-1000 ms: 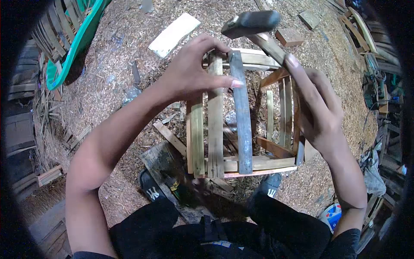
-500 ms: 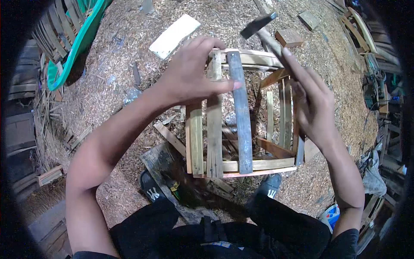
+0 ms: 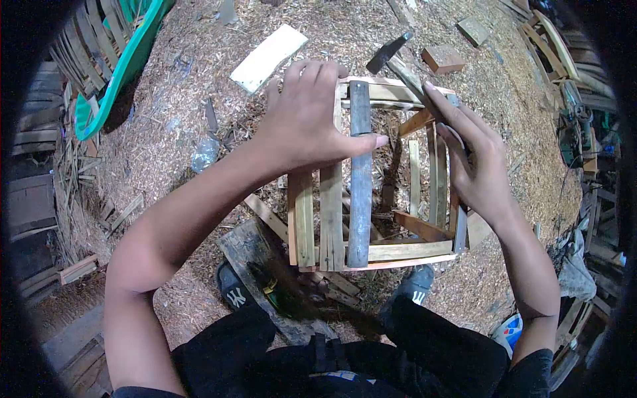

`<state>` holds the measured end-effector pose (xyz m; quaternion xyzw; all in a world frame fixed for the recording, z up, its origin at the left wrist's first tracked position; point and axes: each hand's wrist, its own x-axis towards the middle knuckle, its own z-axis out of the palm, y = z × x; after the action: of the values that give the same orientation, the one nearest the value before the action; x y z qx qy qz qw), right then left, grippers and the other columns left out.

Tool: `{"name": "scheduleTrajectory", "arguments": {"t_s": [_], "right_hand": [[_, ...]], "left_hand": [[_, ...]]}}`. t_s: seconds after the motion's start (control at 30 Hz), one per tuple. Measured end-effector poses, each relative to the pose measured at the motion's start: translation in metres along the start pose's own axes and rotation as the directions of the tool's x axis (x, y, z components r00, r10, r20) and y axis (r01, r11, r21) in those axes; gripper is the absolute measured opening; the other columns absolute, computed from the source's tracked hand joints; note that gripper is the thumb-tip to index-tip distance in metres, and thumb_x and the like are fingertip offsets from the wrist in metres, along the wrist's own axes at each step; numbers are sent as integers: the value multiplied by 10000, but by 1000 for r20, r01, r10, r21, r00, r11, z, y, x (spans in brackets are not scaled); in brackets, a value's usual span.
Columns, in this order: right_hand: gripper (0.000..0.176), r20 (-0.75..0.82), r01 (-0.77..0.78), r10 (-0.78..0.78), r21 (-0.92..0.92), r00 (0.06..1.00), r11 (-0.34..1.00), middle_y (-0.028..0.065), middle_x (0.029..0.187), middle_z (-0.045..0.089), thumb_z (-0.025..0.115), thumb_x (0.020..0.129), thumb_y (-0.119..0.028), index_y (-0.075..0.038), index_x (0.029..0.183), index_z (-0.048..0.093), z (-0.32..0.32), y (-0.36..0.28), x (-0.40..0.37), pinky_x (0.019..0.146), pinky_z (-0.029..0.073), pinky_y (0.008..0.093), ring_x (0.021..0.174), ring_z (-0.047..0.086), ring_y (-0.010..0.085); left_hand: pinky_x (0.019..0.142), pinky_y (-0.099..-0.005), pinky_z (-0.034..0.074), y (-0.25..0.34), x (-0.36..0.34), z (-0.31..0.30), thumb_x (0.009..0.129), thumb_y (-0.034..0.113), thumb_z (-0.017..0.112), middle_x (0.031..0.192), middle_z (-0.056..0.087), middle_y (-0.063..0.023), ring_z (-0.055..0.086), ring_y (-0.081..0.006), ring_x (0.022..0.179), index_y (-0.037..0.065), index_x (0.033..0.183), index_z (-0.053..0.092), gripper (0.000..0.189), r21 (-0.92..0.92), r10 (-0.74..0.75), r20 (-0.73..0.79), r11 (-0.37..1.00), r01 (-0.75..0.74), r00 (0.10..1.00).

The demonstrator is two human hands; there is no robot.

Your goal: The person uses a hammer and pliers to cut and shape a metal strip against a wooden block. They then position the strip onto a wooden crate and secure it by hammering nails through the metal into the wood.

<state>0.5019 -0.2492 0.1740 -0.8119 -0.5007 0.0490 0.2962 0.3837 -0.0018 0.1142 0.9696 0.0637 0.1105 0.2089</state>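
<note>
A slatted wooden crate (image 3: 418, 252) stands between my legs, its open slats facing up. My left hand (image 3: 306, 113) lies over the crate's far left part, fingers curled at the far rim. Its thumb reaches across a greyish wooden slat (image 3: 360, 199), which has a nail head at its far end. Left of this slat runs a browner slat (image 3: 331, 219), partly hidden under my left hand. My right hand (image 3: 479, 162) is closed round the wooden handle of a hammer (image 3: 406, 76) above the crate's right side. The hammer's dark head is beyond the crate's far edge, apart from the slats.
Wood shavings cover the ground. Beyond the crate lie a pale board (image 3: 269, 58), a wooden block (image 3: 442, 59) and another block (image 3: 473, 31). A dark plank (image 3: 249, 249) lies by my left foot. A green curved-edged object (image 3: 123, 66) stands at the far left.
The grey slat has shifted left at its near end and now lies closer to the brown slat. My left thumb has moved right across it. The hammer has dropped slightly.
</note>
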Motion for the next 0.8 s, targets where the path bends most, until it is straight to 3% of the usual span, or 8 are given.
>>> {"name": "scheduleTrajectory", "arguments": {"t_s": [0.13, 0.2, 0.3, 0.53, 0.6, 0.7, 0.73, 0.8], "right_hand": [[682, 16, 23, -22, -9, 1000, 1000, 180, 947, 622, 590, 917, 137, -165, 1528, 553, 0, -1, 1, 735, 530, 412, 776, 631, 310], [681, 18, 31, -31, -7, 999, 1000, 181, 945, 623, 594, 914, 136, -163, 1525, 556, 0, 1, 0, 732, 531, 412, 770, 630, 309], [683, 21, 42, -42, 0, 999, 999, 181, 951, 629, 601, 906, 140, -159, 1519, 563, 0, 0, 0, 731, 533, 411, 772, 636, 310], [693, 45, 72, -72, 14, 996, 997, 185, 981, 646, 606, 890, 157, -149, 1511, 572, -1, -3, -3, 748, 543, 407, 816, 664, 306], [687, 55, 61, -62, 16, 997, 998, 185, 975, 646, 606, 892, 157, -145, 1509, 574, -2, -7, -3, 739, 540, 399, 805, 659, 296], [669, 28, 58, -60, 55, 998, 997, 181, 952, 643, 608, 902, 149, -139, 1505, 579, 1, -2, -2, 721, 532, 382, 779, 646, 277], [656, -8, 69, -68, 89, 998, 994, 178, 935, 641, 609, 910, 140, -137, 1503, 581, 3, 1, -1, 712, 526, 373, 765, 638, 269], [643, -27, 73, -71, 75, 997, 995, 176, 917, 637, 610, 920, 129, -139, 1504, 581, 4, 4, -1, 705, 520, 369, 751, 628, 264]], "left_hand": [[1192, -544, 343, -9, -5, -11, 696, 664, 867, 1402, 485, -249, 406, -408, 1410, 30, 1453, 461, 1068, -9, 130, 9, 992, -130, 991], [1245, -536, 277, -18, -4, -22, 679, 629, 903, 1501, 402, -243, 309, -413, 1487, 88, 1527, 396, 1127, -171, 296, 86, 945, -278, 951], [1236, -556, 278, -25, -5, -14, 693, 726, 838, 1453, 433, -233, 316, -420, 1461, 103, 1524, 402, 1126, -157, 310, 67, 942, -297, 948], [1225, -555, 296, -25, -8, -11, 692, 728, 842, 1483, 419, -211, 322, -416, 1462, 66, 1519, 391, 1150, -166, 276, 49, 950, -265, 960], [1222, -561, 304, -22, -9, -10, 742, 531, 898, 1478, 471, -232, 402, -407, 1431, 74, 1508, 441, 1003, -133, 223, 1, 966, -221, 975], [1164, -540, 393, -17, 7, -14, 826, 418, 864, 1388, 574, -236, 512, -378, 1349, 32, 1444, 532, 801, -146, 159, -41, 976, -164, 986], [1041, -467, 511, -15, 15, -13, 873, 276, 834, 1193, 708, -192, 651, -324, 1181, 21, 1268, 687, 493, -154, 212, -191, 958, -243, 958], [971, -435, 546, -18, 25, -21, 872, 230, 830, 1112, 737, -157, 688, -299, 1091, 35, 1176, 733, 374, -156, 250, -164, 949, -275, 954]]}}
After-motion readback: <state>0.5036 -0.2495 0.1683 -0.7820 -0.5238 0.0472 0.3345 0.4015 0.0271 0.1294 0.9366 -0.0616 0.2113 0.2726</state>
